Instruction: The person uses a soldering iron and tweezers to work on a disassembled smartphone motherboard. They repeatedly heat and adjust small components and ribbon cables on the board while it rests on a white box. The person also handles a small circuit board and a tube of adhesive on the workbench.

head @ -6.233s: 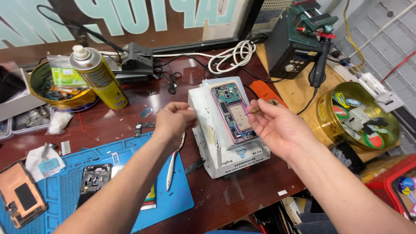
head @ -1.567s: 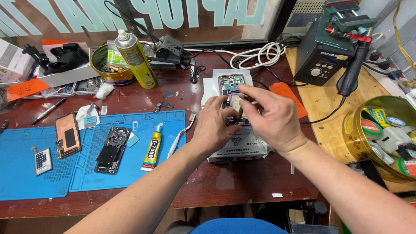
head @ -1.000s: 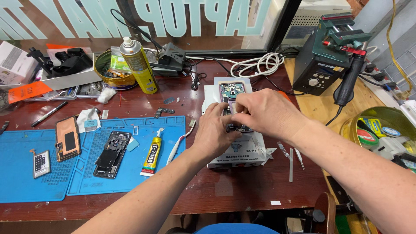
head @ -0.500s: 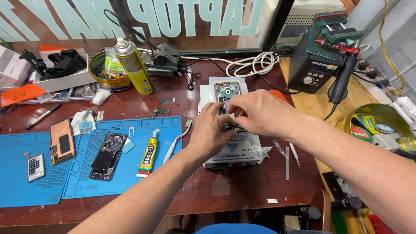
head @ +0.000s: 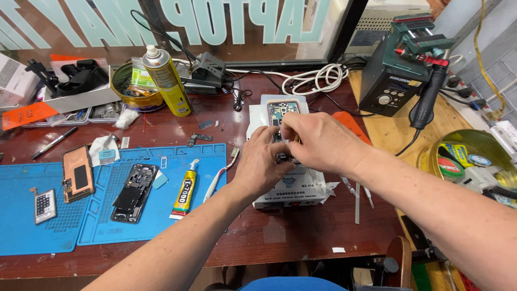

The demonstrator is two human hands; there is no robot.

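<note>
step: mid-disassembly work on opened phone, both hands on its middle. Judging by grip, small-part work inside the body (lift or seat, can't tell which).
phone: lies face-down, back off, on white heater box at desk centre; top end w/ circuit board visible, lower part hidden under hands.
left hand: fingers curled, tips pressed down on phone's mid section, looks like bracing it. Holding anything? can't tell.
right hand: comes over from right, fingers bunched together, tips pinching at smth small over phone centre. Part itself hidden by knuckles.
nearby L: blue mat w/ glue tube, black phone frame, orange-backed screen, white-handled tool at mat's edge, just beside left wrist.
nearby back: yellow spray can, round tin, white cable coil.
nearby R: hot-air station w/ handle in holder, tweezers on desk just beside box, green tin of tape rolls.
next move needs (my read): keep left hand steady so phone doesn't slide on box; right pinch straight up/down, no twist, since board parts are tight. If fingers slip, tweezers are closest tool.
risk: box may be warm; small part can drop into desk clutter.
</note>
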